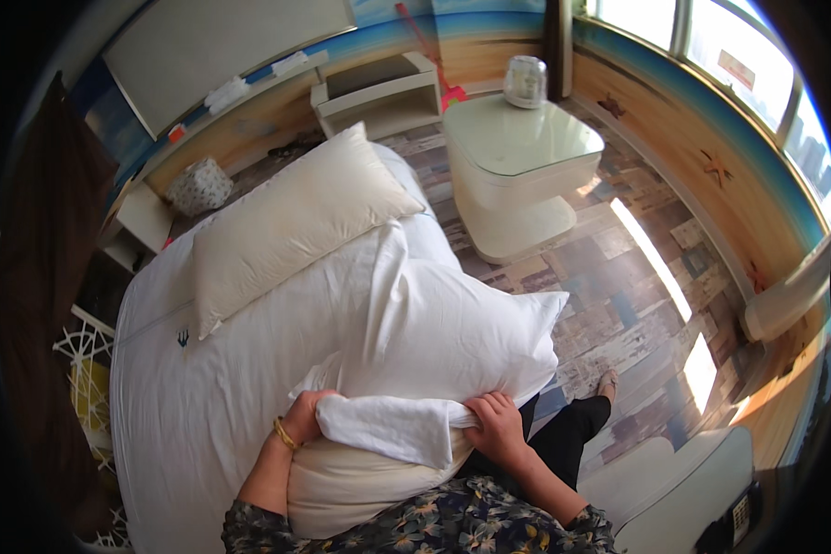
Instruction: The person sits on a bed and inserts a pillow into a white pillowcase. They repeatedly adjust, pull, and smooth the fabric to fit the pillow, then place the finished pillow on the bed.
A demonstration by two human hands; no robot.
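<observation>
My left hand [307,417] and my right hand [493,424] each grip the open edge of a white pillowcase [450,332]. The case covers the far part of a cream pillow [367,485], whose bare end bulges out against my body. Between my hands, a folded-back flap of the case [388,426] hangs over the pillow. The case's filled corner juts out past the bed's right side. A second, uncased cream pillow [298,221] lies across the head of the bed [228,388], on the white bedding. My fingertips are partly hidden in the cloth.
Right of the bed stands a white table with a glass top [526,135], bearing a wrapped kettle-like item [525,82]. A white low shelf [381,93] is beyond the bed. A white-and-yellow lattice chair [90,388] is left. A telephone [734,519] sits at lower right.
</observation>
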